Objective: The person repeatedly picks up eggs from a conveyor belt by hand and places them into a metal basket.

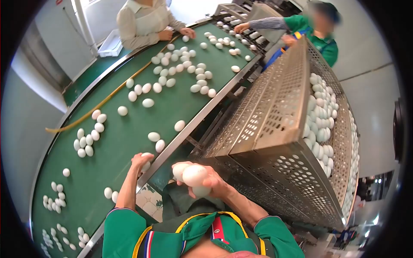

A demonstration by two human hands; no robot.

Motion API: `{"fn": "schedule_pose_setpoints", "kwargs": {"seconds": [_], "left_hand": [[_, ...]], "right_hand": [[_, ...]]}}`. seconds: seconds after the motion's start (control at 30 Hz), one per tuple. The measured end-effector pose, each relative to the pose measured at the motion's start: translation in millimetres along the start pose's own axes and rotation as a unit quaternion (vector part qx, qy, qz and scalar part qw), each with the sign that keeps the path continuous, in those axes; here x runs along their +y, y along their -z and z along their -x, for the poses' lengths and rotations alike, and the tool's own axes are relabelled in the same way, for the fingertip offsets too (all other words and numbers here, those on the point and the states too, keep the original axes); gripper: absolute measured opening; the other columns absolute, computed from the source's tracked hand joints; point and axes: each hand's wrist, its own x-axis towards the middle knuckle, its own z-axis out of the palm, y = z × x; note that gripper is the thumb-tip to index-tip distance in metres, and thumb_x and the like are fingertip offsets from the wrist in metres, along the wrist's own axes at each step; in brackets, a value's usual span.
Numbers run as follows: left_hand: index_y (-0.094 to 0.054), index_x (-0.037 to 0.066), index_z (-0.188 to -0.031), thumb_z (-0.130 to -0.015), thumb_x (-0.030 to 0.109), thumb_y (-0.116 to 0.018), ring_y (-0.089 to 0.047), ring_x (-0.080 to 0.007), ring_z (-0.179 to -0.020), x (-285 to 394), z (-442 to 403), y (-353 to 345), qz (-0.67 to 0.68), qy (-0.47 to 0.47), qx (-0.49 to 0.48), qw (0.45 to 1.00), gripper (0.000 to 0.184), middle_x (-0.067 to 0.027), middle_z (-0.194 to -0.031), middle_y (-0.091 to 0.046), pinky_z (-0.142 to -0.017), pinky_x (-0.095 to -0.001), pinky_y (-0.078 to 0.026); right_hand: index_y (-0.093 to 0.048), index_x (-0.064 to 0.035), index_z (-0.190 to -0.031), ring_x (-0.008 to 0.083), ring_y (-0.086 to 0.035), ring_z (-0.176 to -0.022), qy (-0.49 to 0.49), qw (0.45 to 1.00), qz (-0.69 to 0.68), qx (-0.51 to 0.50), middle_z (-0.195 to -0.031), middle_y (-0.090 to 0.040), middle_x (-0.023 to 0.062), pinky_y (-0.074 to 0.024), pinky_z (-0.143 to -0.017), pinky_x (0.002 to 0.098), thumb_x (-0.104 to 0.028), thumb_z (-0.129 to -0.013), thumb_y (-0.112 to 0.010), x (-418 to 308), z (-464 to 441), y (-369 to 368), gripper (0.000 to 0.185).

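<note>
From here I see loose eggs (89, 139) on the green belt (116, 150), beyond and left of the left hand (141, 160). That hand curls over eggs (146, 166) at the belt's near edge. The right hand (211, 182) cradles a cluster of eggs (195, 175) in front of the body, with the metal crate (266, 148) of eggs to its right. They look light, smooth and brittle; best cupped round their sides, without squeezing.
</note>
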Motion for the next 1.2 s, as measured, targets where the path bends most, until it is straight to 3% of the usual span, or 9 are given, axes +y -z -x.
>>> {"fn": "schedule_pose_setpoints", "kwargs": {"seconds": [0.2, 0.4, 0.5, 0.63, 0.73, 0.77, 0.87, 0.97, 1.2], "left_hand": [[-0.065, 0.001, -0.109, -0.06, 0.046, -0.077, -0.064, -0.0324, -0.093, 2.1, -5.3, -11.8, -0.104, -0.015, 0.085, 0.991, 0.068, -0.0199, -0.112, -0.061, -0.069, -0.043, -0.058], [-0.053, 0.023, -0.11, -0.077, 0.056, -0.064, -0.051, -0.0193, -0.044, 25.1, 21.6, 55.4, 0.406, -0.134, -0.153, 0.891, 0.048, -0.0043, -0.067, -0.053, -0.033, -0.0282, -0.038], [-0.051, 0.013, -0.113, -0.081, 0.053, -0.061, -0.055, -0.0167, -0.05, 147.6, 144.8, 90.3, 0.408, -0.403, -0.059, 0.817, 0.052, -0.0067, -0.083, -0.058, -0.037, -0.027, -0.042], [-0.048, 0.005, -0.129, -0.086, 0.049, -0.051, -0.06, -0.0121, -0.066, 321.1, 332.2, 82.1, 0.155, -0.636, -0.071, 0.752, 0.061, -0.0101, -0.1, -0.063, -0.05, -0.0214, -0.048], [-0.059, 0.003, -0.12, -0.084, 0.044, -0.058, -0.06, -0.0149, -0.094, 429.4, 469.4, -33.7, -0.121, -0.76, -0.041, 0.638, 0.055, -0.0111, -0.109, -0.063, -0.079, -0.0293, -0.05], [-0.066, 0.002, -0.108, -0.077, 0.044, -0.068, -0.066, -0.0159, -0.073, 438.5, 511.6, -101.0, -0.072, -0.799, -0.077, 0.592, 0.052, -0.0105, -0.09, -0.066, -0.057, -0.0265, -0.053], [-0.063, 0.003, -0.114, -0.062, 0.064, -0.072, -0.068, -0.0265, -0.077, 523.7, 509.9, -235.7, -0.22, -0.708, 0.031, 0.67, 0.081, -0.0193, -0.103, -0.063, -0.049, -0.0313, -0.057], [-0.058, 0.014, -0.127, -0.055, 0.069, -0.072, -0.053, -0.0349, -0.118, 563.0, 455.3, -322.8, -0.222, -0.646, 0.102, 0.723, 0.091, -0.0242, -0.134, -0.04, -0.099, -0.0424, -0.045], [-0.059, 0.013, -0.125, -0.064, 0.053, -0.073, -0.058, -0.0393, -0.11, 576.0, 368.9, -350.4, -0.257, -0.587, 0.191, 0.744, 0.074, -0.0279, -0.14, -0.032, -0.095, -0.0436, -0.047]], "right_hand": [[-0.047, -0.0038, -0.127, 0.0134, -0.058, -0.07, 0.093, 0.994, 0.058, 0.025, -0.104, -0.058, 0.0097, -0.0499, -0.064, 0.0265, -0.044, -0.064, -0.072, -42.4, 72.0, -15.0, 0.079], [-0.064, -0.0089, -0.09, 0.0361, -0.06, -0.087, 0.249, 0.947, 0.105, 0.176, -0.12, -0.045, 0.0344, -0.0497, -0.071, 0.0432, -0.039, -0.083, -0.066, -143.8, 260.2, -64.0, 0.031], [-0.039, 0.0047, -0.131, 0.0374, -0.062, -0.056, 0.299, 0.902, 0.074, 0.301, -0.103, -0.054, 0.0357, -0.054, -0.037, 0.0385, -0.026, -0.086, -0.056, -230.0, 321.2, -45.7, 0.057], [-0.052, 0.0024, -0.124, 0.0103, -0.058, -0.079, 0.219, 0.663, 0.518, 0.495, -0.099, -0.061, 0.0111, -0.046, -0.045, 0.0212, -0.038, -0.084, -0.058, -340.0, 330.2, 59.9, 0.057], [-0.063, -0.0051, -0.113, 0.0102, -0.056, -0.073, 0.22, 0.663, 0.537, 0.473, -0.091, -0.061, 0.0031, -0.0481, -0.053, 0.0251, -0.045, -0.08, -0.065, -398.8, 293.5, 175.2, 0.052], [-0.063, -0.0078, -0.114, 0.0098, -0.054, -0.075, 0.196, 0.644, 0.579, 0.46, -0.09, -0.06, 0.0018, -0.0483, -0.054, 0.0258, -0.043, -0.082, -0.064, -412.2, 276.0, 202.6, 0.047], [-0.067, -0.0075, -0.107, 0.0187, -0.063, -0.08, 0.185, 0.633, 0.531, 0.532, -0.102, -0.066, 0.0067, -0.0542, -0.063, 0.032, -0.051, -0.075, -0.069, -440.1, 220.4, 307.2, 0.054], [-0.067, -0.0071, -0.109, 0.0301, -0.063, -0.097, 0.105, 0.608, 0.548, 0.565, -0.107, -0.066, 0.015, -0.0545, -0.079, 0.038, -0.056, -0.068, -0.068, -446.1, 196.5, 334.1, 0.064], [-0.067, -0.0084, -0.107, 0.0376, -0.051, -0.116, 0.081, 0.497, 0.659, 0.559, -0.116, -0.059, 0.0202, -0.0461, -0.095, 0.0444, -0.054, -0.066, -0.067, -409.6, 166.3, 379.5, 0.061]]}}
